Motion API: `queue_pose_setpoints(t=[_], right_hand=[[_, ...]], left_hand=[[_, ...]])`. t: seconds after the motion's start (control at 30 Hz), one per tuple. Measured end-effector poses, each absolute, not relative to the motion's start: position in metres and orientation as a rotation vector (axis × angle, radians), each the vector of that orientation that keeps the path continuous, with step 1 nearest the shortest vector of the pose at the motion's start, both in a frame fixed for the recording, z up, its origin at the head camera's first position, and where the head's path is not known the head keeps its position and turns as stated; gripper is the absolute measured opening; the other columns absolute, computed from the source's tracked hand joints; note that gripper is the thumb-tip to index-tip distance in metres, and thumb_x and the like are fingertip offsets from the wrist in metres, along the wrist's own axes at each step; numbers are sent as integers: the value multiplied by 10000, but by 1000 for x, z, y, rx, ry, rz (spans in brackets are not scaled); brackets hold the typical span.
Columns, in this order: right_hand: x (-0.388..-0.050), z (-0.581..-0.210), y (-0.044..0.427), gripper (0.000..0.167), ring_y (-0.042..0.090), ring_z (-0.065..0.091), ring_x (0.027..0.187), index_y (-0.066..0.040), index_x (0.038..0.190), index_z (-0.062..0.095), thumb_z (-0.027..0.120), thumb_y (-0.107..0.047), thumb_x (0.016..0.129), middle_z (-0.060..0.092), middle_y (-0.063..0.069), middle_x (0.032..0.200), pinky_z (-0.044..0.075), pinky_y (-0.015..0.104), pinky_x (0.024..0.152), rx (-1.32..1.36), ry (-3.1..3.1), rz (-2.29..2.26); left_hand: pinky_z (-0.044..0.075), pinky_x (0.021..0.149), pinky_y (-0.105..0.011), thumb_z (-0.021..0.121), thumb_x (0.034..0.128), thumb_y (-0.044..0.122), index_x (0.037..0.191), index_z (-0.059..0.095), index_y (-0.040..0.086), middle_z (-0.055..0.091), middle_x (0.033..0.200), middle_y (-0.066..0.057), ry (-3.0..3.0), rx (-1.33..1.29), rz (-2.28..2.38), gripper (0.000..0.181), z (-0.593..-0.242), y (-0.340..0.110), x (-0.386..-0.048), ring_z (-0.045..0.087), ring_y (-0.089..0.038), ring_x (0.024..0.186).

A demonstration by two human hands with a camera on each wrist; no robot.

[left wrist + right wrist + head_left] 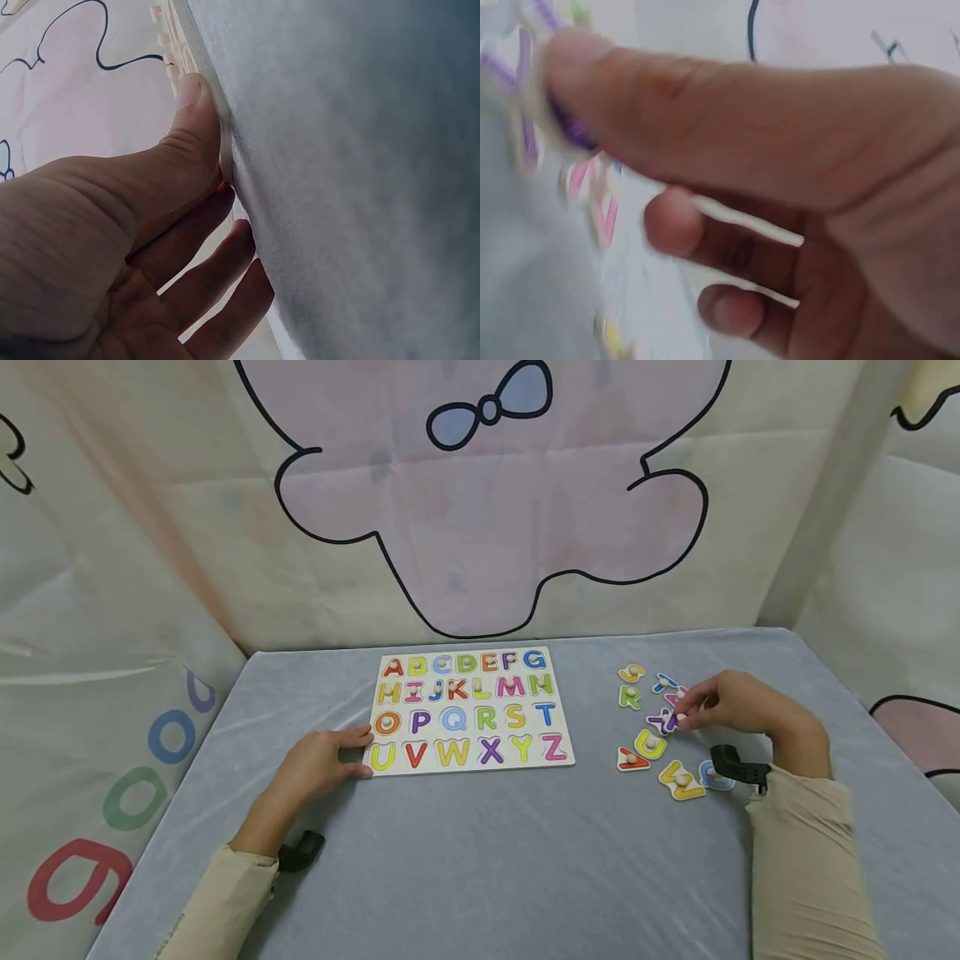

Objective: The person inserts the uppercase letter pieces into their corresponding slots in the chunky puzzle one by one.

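Observation:
A white alphabet puzzle board [468, 768] with coloured letters lies on the table. My left hand [318, 764] holds its left edge, and in the left wrist view the thumb [196, 127] lies against the rim. Over the loose letter pieces at the right, my right hand [731, 703] pinches a small purple letter piece [571, 127]; the thumb hides most of it, so which letter it is I cannot tell. Close by lie a purple X piece [660, 721], a pink Z piece [673, 697] and a blue T piece [664, 682].
More letter pieces lie around: a yellow S [632, 673], a green R [629, 697], a yellow U [649, 744], a red V [632, 760], a yellow W [681, 781] and a blue piece [716, 777] partly under the wrist camera. Grey cloth covers the table [480, 877]; printed curtains stand behind.

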State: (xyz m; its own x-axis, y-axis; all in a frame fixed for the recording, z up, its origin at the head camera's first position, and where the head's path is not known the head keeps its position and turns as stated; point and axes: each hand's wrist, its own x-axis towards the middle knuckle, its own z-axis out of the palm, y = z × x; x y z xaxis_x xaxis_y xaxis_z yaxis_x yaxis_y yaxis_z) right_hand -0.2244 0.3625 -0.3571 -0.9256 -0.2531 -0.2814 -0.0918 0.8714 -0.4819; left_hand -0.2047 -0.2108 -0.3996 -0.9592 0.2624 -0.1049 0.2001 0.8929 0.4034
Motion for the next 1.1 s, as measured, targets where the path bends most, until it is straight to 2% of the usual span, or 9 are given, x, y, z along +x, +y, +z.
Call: queue_pose_setpoints(t=[0.17, 0.47, 0.73, 0.93, 1.1], right_hand=[[-234, -353, 334, 173, 109, 535, 775, -177, 998, 775, 789, -274, 856, 708, -39, 864, 426, 251, 635, -311, 2759, -676], [-251, -373, 299, 117, 120, 550, 722, -167, 952, 774, 792, -219, 849, 678, -23, 818, 449, 254, 600, -419, 2723, -688], [-254, -381, 290, 166, 148, 570, 814, -127, 1008, 779, 788, -191, 854, 698, -11, 854, 463, 288, 699, -419, 2696, -687], [-254, -382, 290, 145, 142, 571, 798, -131, 970, 773, 797, -200, 845, 701, -15, 841, 461, 279, 690, -422, 2702, -671], [-257, -384, 289, 177, 145, 570, 804, -148, 1026, 783, 788, -180, 853, 714, -21, 883, 466, 281, 684, -443, 2737, -699]], left_hand=[[431, 1037, -563, 851, 768, 251, 1307, 655, 81, 574, 1423, -105, 2906, 367, 593, 598, -400, -211, -205, 503, -387, 1357], [438, 1026, -559, 853, 761, 262, 1302, 660, 84, 579, 1418, -90, 2910, 372, 613, 602, -402, -213, -206, 504, -382, 1356], [443, 1029, -547, 853, 759, 251, 1298, 661, 73, 585, 1411, -94, 2908, 376, 623, 599, -401, -212, -204, 510, -378, 1351], [441, 1029, -545, 854, 760, 249, 1296, 664, 82, 583, 1417, -84, 2907, 368, 629, 593, -401, -211, -203, 506, -376, 1356], [439, 1031, -544, 853, 762, 251, 1298, 664, 88, 585, 1418, -85, 2913, 376, 626, 591, -401, -212, -204, 510, -375, 1352]])
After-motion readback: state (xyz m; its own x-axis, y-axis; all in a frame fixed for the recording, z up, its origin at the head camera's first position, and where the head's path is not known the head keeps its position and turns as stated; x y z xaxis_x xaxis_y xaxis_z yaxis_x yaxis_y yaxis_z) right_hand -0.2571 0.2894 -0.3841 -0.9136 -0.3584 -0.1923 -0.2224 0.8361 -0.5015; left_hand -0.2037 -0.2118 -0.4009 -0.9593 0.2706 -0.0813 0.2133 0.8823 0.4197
